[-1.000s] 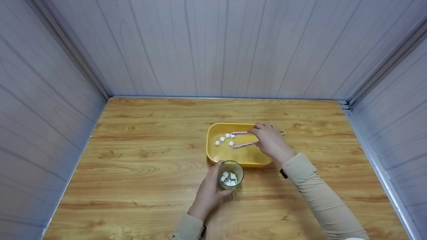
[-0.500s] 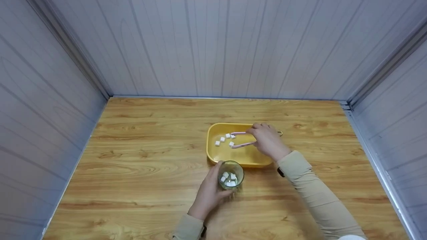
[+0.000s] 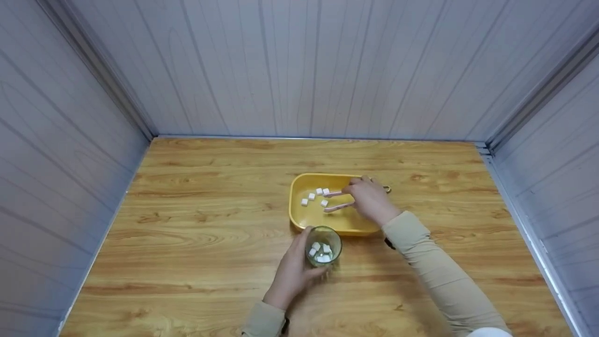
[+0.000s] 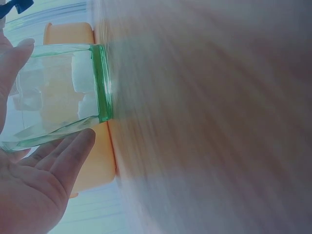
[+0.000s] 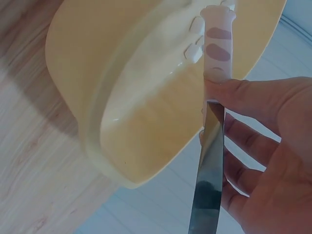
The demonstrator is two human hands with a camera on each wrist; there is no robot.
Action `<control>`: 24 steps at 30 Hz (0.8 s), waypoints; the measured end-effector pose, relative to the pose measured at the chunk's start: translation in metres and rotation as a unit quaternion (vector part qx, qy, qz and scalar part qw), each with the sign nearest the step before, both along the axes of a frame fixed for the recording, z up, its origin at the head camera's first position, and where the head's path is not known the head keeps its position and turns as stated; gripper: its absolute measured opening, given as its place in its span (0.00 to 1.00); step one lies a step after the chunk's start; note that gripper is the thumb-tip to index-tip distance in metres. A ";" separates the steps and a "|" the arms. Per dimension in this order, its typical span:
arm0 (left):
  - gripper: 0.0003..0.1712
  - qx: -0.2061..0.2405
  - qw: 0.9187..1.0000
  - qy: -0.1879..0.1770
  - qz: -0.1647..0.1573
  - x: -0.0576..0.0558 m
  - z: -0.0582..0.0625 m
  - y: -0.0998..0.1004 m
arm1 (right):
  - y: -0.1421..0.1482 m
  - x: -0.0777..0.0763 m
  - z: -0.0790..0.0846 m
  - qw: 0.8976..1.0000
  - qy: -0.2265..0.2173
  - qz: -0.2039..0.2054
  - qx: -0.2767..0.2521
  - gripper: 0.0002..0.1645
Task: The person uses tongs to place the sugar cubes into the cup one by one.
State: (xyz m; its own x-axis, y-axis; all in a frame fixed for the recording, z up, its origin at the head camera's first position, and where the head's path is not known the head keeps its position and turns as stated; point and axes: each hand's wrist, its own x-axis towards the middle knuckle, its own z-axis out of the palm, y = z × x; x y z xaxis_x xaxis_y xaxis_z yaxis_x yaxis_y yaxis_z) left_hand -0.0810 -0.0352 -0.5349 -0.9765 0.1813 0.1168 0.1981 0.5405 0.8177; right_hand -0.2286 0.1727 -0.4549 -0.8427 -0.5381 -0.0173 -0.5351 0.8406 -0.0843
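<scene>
My left hand [image 3: 290, 276] holds a clear greenish drinking glass [image 3: 336, 238] with several white cubes in its bottom. In the left wrist view the glass's thick green base [image 4: 101, 80] is right at the tabletop, with thumb and fingers on either side of the glass. My right hand [image 3: 373, 200] grips a pair of tongs [image 3: 338, 207] over a yellow basin [image 3: 348, 224]. Their pink-and-white tips stand apart near a white cube [image 3: 324, 203]. Their metal band [image 5: 208, 161] shows in the right wrist view. Several more white cubes [image 3: 304, 202] lie in the basin's left half.
The wooden tabletop [image 3: 210, 210] is bounded by pale panelled walls [image 3: 290, 70] at the back and sides. Just in front of the basin's near rim stands the glass. A small loop [image 3: 387, 188] pokes out beyond the right hand.
My right hand has shifted slightly left and nearer with the tongs, whose tips have come a little closer together. The left hand and glass stay put; the basin's cubes lie where they were.
</scene>
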 end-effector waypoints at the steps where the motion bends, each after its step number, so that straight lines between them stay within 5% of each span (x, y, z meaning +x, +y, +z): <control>1: 0.57 0.001 1.000 -0.002 0.001 0.000 0.000 0.000 | 0.000 0.000 -0.001 1.000 -0.003 -0.001 -0.001 0.19; 24: 0.58 -0.006 1.000 -0.004 0.005 -0.001 -0.001 0.000 | -0.006 0.001 -0.010 1.000 0.022 0.008 -0.002 0.16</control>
State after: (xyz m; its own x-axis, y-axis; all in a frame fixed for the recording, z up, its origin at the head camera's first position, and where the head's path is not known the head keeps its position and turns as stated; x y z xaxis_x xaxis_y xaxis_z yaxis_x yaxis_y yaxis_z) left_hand -0.0818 -0.0349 -0.5360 -0.9792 0.1724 0.1069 0.1859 0.5519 0.8129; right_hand -0.2274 0.1668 -0.4646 -0.8343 -0.5508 0.0227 -0.5510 0.8320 -0.0641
